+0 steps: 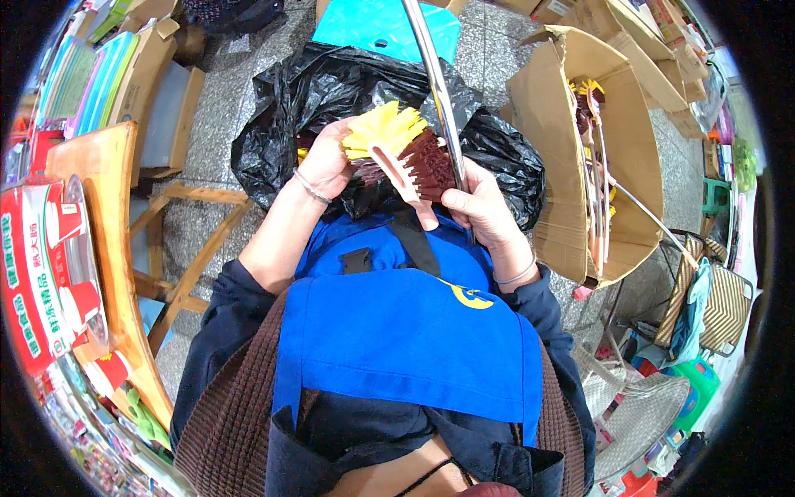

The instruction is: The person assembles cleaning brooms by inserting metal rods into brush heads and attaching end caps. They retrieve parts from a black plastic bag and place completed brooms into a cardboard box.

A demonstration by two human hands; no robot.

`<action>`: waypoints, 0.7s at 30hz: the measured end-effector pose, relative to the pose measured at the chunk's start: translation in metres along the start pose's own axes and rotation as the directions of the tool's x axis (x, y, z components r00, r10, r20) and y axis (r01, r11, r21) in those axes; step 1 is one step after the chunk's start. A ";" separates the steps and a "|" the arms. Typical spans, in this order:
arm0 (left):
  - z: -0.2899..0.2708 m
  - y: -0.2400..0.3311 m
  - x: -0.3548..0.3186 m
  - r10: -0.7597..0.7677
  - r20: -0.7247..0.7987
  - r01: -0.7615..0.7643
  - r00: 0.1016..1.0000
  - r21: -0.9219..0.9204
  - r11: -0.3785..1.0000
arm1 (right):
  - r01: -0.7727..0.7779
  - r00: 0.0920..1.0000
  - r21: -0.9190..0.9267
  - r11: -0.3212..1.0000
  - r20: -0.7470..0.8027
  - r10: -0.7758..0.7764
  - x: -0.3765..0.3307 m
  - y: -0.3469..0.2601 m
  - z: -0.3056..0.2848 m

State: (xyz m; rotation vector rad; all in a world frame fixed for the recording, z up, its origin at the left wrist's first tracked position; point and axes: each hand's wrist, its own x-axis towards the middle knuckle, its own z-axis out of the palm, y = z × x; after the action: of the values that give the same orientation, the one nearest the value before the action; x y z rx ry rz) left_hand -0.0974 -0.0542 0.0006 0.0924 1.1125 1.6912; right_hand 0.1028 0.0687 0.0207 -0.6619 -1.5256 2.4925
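Observation:
In front of my blue apron (414, 340) is a brush head (392, 172) with a pink plastic body, yellow bristles on one side and dark brown on the other. My left hand (327, 161) is closed on its yellow bristles, fingers partly hidden behind them. On the other side my right hand (487, 209) grips a shiny metal pole (435, 70), thumb beside the brown bristles. The pole slants up past the brush head toward the far side. Beneath both hands spreads a black plastic bag (273, 157); its contents are mostly hidden.
An open cardboard box (542, 124) at right holds several long-handled brushes (595, 157). A turquoise board or stool (352, 25) lies beyond the bag. At left stand a wooden table (116, 215) and a wooden frame (199, 257). Bags and a chair crowd the lower right.

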 end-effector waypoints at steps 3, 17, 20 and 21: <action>-0.001 -0.003 0.004 -0.016 0.027 0.015 1.000 0.043 0.999 | 0.009 0.995 0.034 0.999 -0.099 -0.005 -0.001 -0.005 0.002; 0.017 0.000 0.010 0.012 0.436 0.050 0.900 -0.129 0.990 | 0.009 0.983 0.114 0.993 -0.185 0.013 -0.004 -0.013 0.002; 0.028 -0.006 0.003 0.063 0.336 -0.088 0.940 0.060 0.994 | 0.060 0.987 0.303 0.951 -0.158 -0.012 -0.005 -0.015 -0.002; 0.031 -0.009 -0.001 0.009 0.398 -0.026 0.918 0.037 0.999 | 0.054 0.988 0.282 0.958 -0.154 -0.011 -0.005 -0.015 -0.001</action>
State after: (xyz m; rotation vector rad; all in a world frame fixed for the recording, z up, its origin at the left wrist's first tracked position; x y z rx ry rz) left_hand -0.0738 -0.0352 0.0126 0.4550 0.8400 1.5736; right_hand 0.1061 0.0753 0.0346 -0.7479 -1.0875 2.5030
